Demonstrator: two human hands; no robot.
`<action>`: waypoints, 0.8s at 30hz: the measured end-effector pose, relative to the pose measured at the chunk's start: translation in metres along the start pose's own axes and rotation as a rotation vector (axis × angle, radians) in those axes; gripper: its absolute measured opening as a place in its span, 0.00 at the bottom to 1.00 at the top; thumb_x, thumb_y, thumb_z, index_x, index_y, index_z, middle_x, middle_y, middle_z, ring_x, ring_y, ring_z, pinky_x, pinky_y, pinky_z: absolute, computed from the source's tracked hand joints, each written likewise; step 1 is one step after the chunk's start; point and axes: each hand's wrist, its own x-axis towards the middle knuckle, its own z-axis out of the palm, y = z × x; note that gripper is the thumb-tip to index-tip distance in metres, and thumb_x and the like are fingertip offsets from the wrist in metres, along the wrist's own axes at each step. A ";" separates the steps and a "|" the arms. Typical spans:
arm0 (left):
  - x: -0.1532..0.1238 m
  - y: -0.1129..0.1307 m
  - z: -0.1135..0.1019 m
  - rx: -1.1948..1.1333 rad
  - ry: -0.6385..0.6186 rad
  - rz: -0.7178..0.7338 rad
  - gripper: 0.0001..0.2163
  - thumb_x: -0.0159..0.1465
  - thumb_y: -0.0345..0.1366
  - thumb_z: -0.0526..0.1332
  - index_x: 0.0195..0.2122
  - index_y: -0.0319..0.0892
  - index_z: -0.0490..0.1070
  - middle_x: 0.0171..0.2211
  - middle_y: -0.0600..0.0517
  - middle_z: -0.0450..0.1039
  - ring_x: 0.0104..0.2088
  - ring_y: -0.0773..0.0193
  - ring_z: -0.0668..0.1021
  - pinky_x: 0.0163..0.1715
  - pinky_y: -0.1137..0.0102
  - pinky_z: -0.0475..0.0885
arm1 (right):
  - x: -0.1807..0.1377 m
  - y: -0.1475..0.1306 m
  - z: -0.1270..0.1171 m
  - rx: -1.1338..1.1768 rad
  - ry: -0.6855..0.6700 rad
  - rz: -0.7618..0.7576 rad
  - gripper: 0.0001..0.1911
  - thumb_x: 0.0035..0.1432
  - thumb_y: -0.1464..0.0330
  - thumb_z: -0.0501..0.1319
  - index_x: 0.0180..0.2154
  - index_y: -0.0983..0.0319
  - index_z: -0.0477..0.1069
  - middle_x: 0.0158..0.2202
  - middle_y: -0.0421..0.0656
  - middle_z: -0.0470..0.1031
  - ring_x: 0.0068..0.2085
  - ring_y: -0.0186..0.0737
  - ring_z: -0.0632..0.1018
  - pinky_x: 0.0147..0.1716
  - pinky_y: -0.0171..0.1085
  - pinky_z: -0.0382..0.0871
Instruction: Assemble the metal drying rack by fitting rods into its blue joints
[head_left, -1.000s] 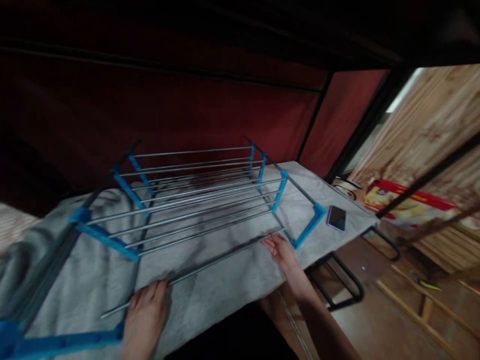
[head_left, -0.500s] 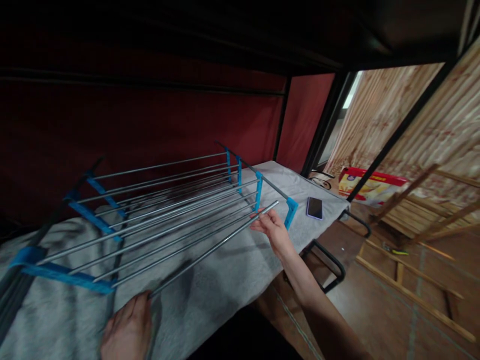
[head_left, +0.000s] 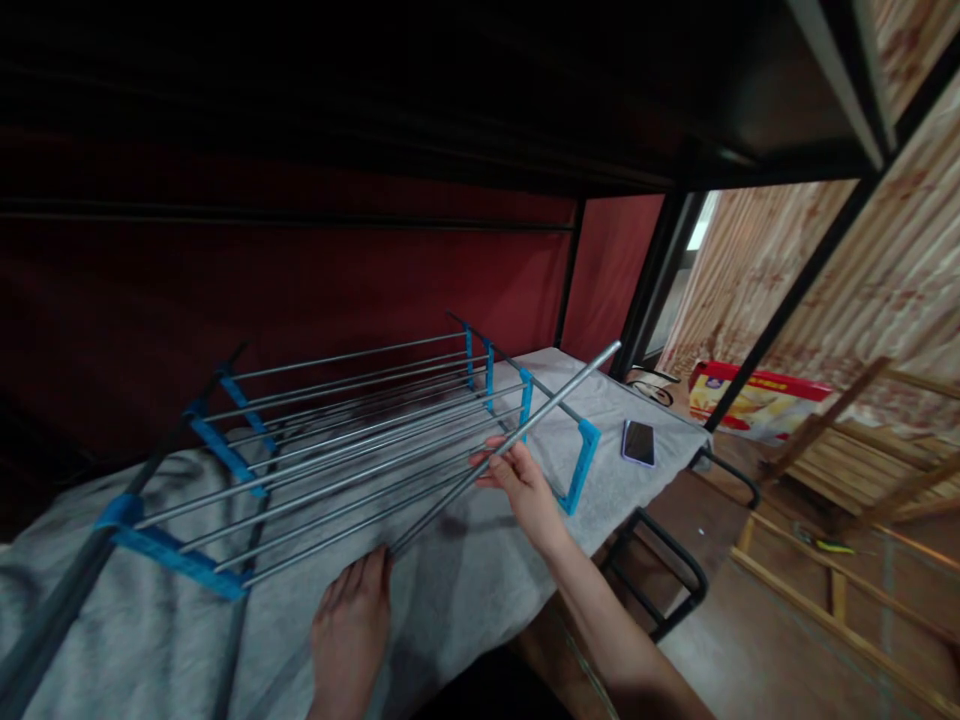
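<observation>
A loose metal rod [head_left: 574, 382] is held at a slant, its far end raised above the near right side of a rack. My left hand [head_left: 351, 625] is closed around its lower end, low over the bed. With fingers and thumb, my right hand [head_left: 521, 485] pinches the rod around its middle. Beside both hands rests the rack, made of thin metal bars [head_left: 352, 470] set in blue plastic brackets [head_left: 180, 562] on dark side tubes. The right front bracket [head_left: 581, 465] stands just past my right hand.
A grey blanket [head_left: 442, 620] covers the bed under the rack. A phone [head_left: 638, 442] lies to the right. Black metal loops [head_left: 664, 560] jut from the bed's edge. Beyond are a red and yellow box [head_left: 757, 400] and wooden frames [head_left: 836, 590] on the floor. A dark bunk hangs overhead.
The rod's far end has risen and swung up to the right. My left hand has moved right and away from me with the lower end. My right hand now grips farther from the tip.
</observation>
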 end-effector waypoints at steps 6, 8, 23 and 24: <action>0.010 0.042 0.003 -0.139 0.093 0.012 0.14 0.72 0.36 0.53 0.50 0.39 0.75 0.40 0.44 0.83 0.39 0.54 0.83 0.38 0.62 0.75 | -0.014 0.011 0.025 -0.195 -0.078 -0.063 0.19 0.63 0.51 0.62 0.50 0.54 0.69 0.39 0.39 0.79 0.45 0.41 0.79 0.46 0.41 0.71; 0.012 0.049 0.003 -0.222 0.143 -0.007 0.16 0.72 0.40 0.54 0.53 0.39 0.75 0.41 0.43 0.83 0.39 0.54 0.84 0.38 0.62 0.77 | -0.017 0.003 0.028 -0.267 -0.100 -0.101 0.19 0.66 0.53 0.60 0.53 0.54 0.69 0.40 0.40 0.79 0.45 0.40 0.78 0.47 0.40 0.70; 0.023 0.043 -0.042 -1.321 0.148 -0.692 0.15 0.59 0.47 0.68 0.42 0.43 0.79 0.42 0.43 0.82 0.42 0.54 0.82 0.39 0.63 0.77 | -0.034 -0.010 0.058 -0.897 -0.227 -0.493 0.16 0.70 0.63 0.56 0.56 0.53 0.73 0.43 0.43 0.77 0.43 0.39 0.79 0.44 0.38 0.74; 0.025 0.044 -0.049 -1.373 0.162 -0.718 0.16 0.58 0.47 0.69 0.42 0.43 0.79 0.42 0.44 0.81 0.42 0.55 0.81 0.39 0.64 0.76 | -0.038 -0.005 0.058 -0.946 -0.234 -0.502 0.16 0.70 0.63 0.56 0.56 0.53 0.73 0.43 0.43 0.77 0.44 0.40 0.79 0.44 0.38 0.74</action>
